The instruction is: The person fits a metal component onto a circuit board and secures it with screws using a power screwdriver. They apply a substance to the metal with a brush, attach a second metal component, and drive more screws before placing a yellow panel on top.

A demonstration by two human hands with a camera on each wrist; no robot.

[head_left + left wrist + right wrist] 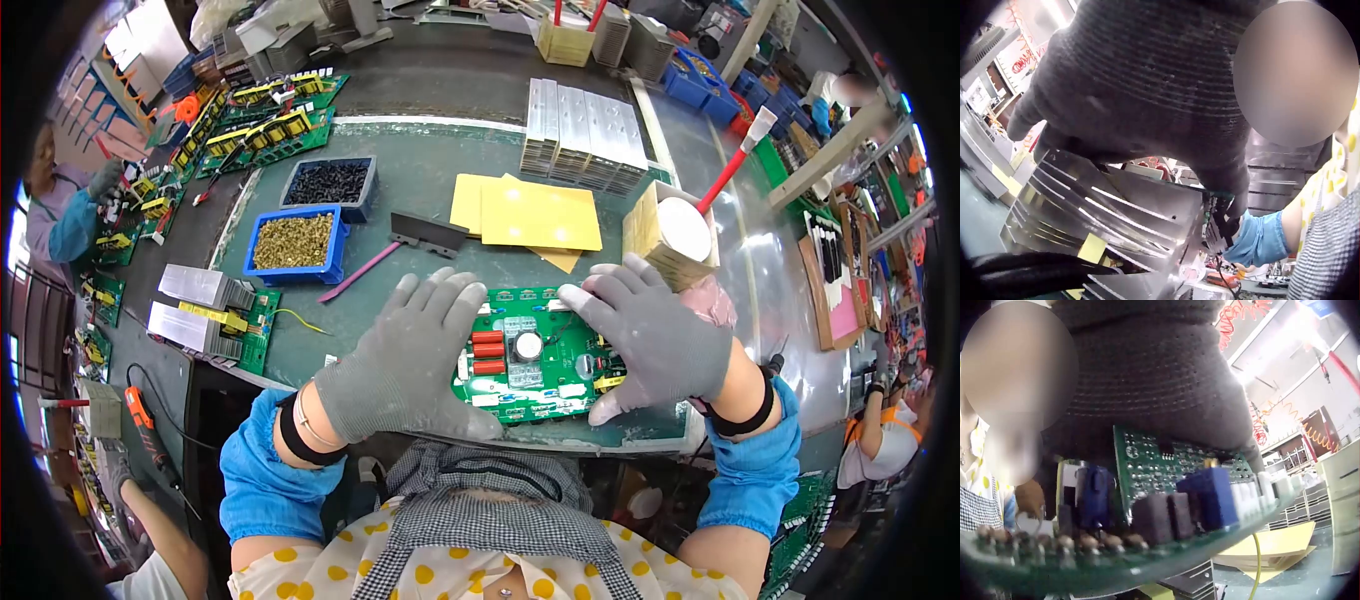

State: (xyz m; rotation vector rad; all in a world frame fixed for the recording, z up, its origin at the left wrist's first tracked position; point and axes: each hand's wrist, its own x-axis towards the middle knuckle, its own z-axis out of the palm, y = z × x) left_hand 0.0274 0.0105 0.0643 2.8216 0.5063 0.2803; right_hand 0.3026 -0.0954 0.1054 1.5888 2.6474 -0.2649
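Observation:
A green circuit board [560, 350] with red parts and a round white-topped part spans the space between my two grey-gloved hands, near the bench's front edge. My left hand [410, 355] grips its left side, fingers at the far edge and thumb at the near edge. On the right side my right hand [660, 340] holds it the same way. Metal heatsink fins [1129, 215] show under the board in the left wrist view. From the right wrist view, blue parts [1213, 497] and a small upright board [1147, 469] stand close below the palm.
Behind the board lie yellow sheets [540, 215] and a dark bar with a pink handle [362, 272]. Blue bins of brass pieces [292, 243] and black pieces [328, 186] stand left. Stacked heatsinks [585, 130] and a box with a brush [672, 235] are right.

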